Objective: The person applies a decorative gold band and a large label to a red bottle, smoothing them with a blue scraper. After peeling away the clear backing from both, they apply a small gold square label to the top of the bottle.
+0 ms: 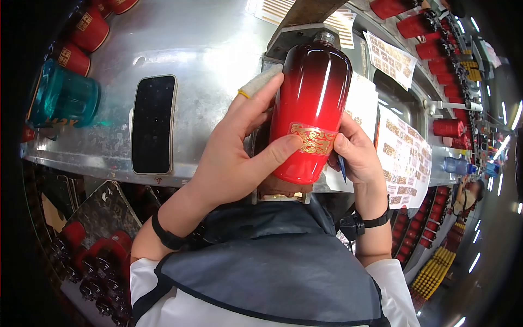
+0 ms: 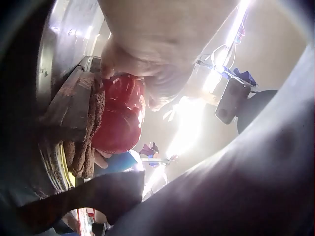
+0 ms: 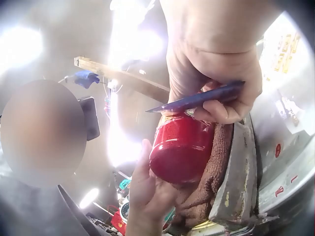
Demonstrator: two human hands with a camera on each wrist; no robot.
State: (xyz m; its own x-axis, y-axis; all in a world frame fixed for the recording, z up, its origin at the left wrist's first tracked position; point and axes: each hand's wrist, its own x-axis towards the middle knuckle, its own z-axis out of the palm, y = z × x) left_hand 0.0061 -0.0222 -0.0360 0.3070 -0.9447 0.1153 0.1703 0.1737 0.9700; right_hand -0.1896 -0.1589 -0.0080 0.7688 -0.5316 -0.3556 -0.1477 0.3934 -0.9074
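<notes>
A glossy red bottle (image 1: 316, 103), dark toward its neck, lies tilted with its base toward the person in the head view. My left hand (image 1: 234, 147) grips its left side, the thumb pressing the gold-patterned label (image 1: 313, 139). A pale cloth cover (image 1: 261, 82) with a yellow edge sits on a left finger. On the right side, my right hand (image 1: 357, 150) has its thumb at the label's right end. Tucked in its curled fingers is a slim blue pointed tool (image 3: 197, 101). A brown towel (image 3: 216, 157) pads the support under the bottle.
A phone (image 1: 154, 124) and a teal container (image 1: 68, 95) are on the metal table (image 1: 117, 147) at left. Printed label sheets (image 1: 403, 158) lie at right. Red bottles stand along the line (image 1: 427, 52) and lower left. A metal bracket (image 1: 278, 43) is at the bottle's neck.
</notes>
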